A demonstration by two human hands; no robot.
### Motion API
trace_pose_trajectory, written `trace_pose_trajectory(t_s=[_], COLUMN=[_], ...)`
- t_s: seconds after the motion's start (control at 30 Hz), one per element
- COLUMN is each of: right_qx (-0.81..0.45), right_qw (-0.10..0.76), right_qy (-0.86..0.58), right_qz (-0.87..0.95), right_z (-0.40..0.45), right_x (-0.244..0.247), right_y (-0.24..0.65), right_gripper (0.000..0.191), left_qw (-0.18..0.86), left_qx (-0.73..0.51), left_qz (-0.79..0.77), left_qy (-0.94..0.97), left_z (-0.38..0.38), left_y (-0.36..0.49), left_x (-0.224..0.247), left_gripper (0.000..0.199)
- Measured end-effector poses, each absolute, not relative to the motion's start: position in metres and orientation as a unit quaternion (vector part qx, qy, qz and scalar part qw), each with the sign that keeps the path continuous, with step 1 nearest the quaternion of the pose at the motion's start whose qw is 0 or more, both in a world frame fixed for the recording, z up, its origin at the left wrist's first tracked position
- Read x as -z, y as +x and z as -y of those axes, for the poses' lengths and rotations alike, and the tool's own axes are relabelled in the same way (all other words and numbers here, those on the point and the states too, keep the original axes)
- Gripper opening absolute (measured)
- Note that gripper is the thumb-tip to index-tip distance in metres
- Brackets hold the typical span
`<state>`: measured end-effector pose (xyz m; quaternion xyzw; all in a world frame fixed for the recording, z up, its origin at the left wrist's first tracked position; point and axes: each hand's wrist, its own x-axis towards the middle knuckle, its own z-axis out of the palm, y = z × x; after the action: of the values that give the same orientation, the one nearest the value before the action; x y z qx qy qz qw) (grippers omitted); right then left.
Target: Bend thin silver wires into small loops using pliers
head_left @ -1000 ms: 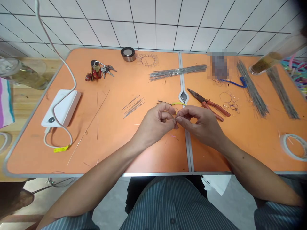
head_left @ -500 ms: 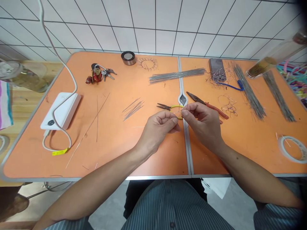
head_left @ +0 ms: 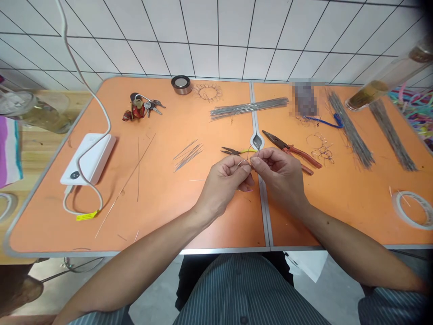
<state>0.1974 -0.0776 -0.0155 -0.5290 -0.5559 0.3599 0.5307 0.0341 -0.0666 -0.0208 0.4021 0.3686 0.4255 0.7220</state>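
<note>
Thin bent wire (head_left: 241, 161) is pinched between the fingertips of my left hand (head_left: 227, 183), near the middle of the orange table. My right hand (head_left: 280, 174) meets it from the right, thumb and forefinger closed on the same wire; the fingers hide much of its shape. Just behind my hands lie small yellow-handled pliers (head_left: 233, 150), their handles partly covered. Larger red-handled pliers (head_left: 291, 150) rest beyond my right hand. Several short cut wires (head_left: 188, 155) lie to the left of my left hand.
Long wire bundles (head_left: 248, 108) lie at the back, with more at the right. A wire ring (head_left: 207, 92), black tape roll (head_left: 181, 84) and keys (head_left: 147, 106) sit farther back. A white power bank (head_left: 88, 158) with its cable is at left, a white tape roll (head_left: 413, 210) at right.
My right hand has shifted slightly left, bringing its fingertips against those of my left hand. The wire between them is turned differently. The view has tilted a little.
</note>
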Motion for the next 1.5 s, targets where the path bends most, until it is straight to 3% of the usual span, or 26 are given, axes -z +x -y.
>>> trace_pose_trajectory(t_s=[0.37,0.77,1.0,1.5], right_qx=[-0.414,-0.453,-0.502,-0.490], right_qw=[0.498,0.500,0.502,0.499], right_qy=[-0.531,-0.524,-0.507,-0.502], right_qz=[0.546,0.519,0.490,0.509], right_z=[0.075,0.070,0.072,0.071], right_x=[0.012,0.021,0.022,0.026], right_y=[0.198,0.201,0.197,0.199], right_gripper=[0.016,0.019,0.034,0.033], left_qw=[0.754,0.717,0.709,0.704], left_qx=[-0.408,-0.423,-0.432,-0.460], left_qz=[-0.348,-0.373,-0.374,-0.386], left_qy=[0.380,0.410,0.414,0.379], left_z=[0.063,0.064,0.066,0.067], left_y=[0.029,0.031,0.034,0.036], left_x=[0.027,0.029,0.031,0.032], left_gripper=[0.030,0.013,0.009,0.028])
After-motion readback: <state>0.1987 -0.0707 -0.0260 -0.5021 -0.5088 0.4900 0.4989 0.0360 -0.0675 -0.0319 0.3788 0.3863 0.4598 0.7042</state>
